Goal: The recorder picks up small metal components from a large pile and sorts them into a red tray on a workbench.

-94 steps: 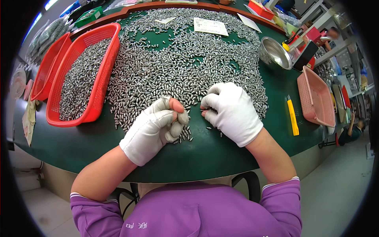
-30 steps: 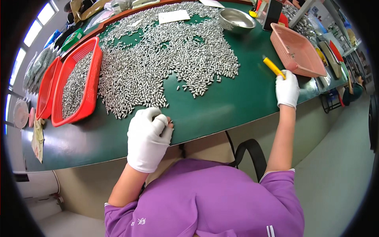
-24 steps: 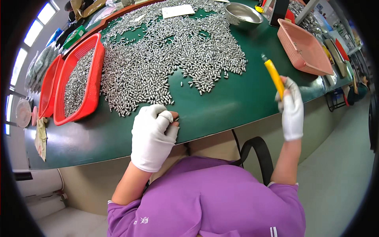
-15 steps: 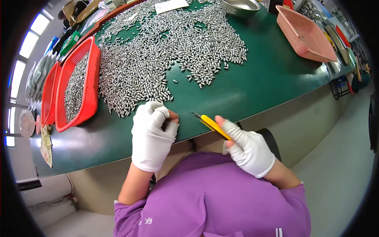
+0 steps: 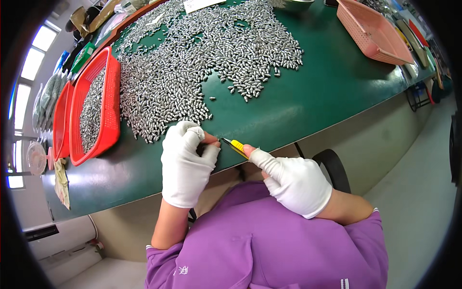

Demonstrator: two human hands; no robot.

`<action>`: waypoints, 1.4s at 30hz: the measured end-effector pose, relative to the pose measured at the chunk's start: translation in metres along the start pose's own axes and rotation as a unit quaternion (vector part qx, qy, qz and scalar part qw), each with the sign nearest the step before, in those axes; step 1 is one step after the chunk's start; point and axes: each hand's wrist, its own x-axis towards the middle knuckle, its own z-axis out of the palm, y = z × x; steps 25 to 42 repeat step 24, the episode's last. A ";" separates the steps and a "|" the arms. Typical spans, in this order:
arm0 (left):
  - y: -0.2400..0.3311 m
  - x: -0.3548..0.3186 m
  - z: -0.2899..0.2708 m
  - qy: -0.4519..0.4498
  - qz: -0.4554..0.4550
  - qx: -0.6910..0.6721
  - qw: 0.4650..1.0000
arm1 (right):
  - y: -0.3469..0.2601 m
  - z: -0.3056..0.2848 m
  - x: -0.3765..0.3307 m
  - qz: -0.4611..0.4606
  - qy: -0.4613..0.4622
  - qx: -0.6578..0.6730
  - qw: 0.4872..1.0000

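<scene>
My right hand (image 5: 298,184), in a white glove with bare fingertips, is closed round a yellow utility knife (image 5: 237,146). The knife's dark tip points left and meets the fingertips of my left hand (image 5: 185,161). That hand, gloved the same way, is pinched over the table's near edge; a small metal part seems to be between thumb and forefinger, mostly hidden. Just beyond it spreads a wide layer of small silvery metal parts (image 5: 163,91) on the green table (image 5: 269,115). One loose metal part (image 5: 212,98) lies apart from the rest.
On the left, a red plastic basket (image 5: 111,96) holds more metal parts, with a second red basket (image 5: 61,125) beside it. A pink basket (image 5: 373,36) stands at the far right. Part of a metal bowl (image 5: 298,5) shows at the back. A black chair (image 5: 332,168) is near my right elbow.
My right hand has moved left with the knife, bringing its tip to my left fingertips. The left hand has stayed nearly still, pinched. The view has shifted slightly.
</scene>
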 end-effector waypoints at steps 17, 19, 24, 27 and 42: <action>-0.001 0.001 -0.001 -0.012 0.008 0.008 1.000 | 0.003 -0.016 0.018 -0.037 -0.068 0.036 0.996; 0.001 0.001 -0.002 -0.013 0.003 0.011 1.000 | 0.001 -0.023 0.021 -0.042 -0.074 0.030 0.996; 0.010 0.003 -0.002 -0.007 -0.038 0.007 0.999 | 0.000 -0.030 0.021 -0.052 -0.094 -0.027 0.994; 0.010 0.003 -0.002 -0.007 -0.038 0.007 0.999 | 0.000 -0.030 0.021 -0.052 -0.094 -0.027 0.994; 0.010 0.003 -0.002 -0.007 -0.038 0.007 0.999 | 0.000 -0.030 0.021 -0.052 -0.094 -0.027 0.994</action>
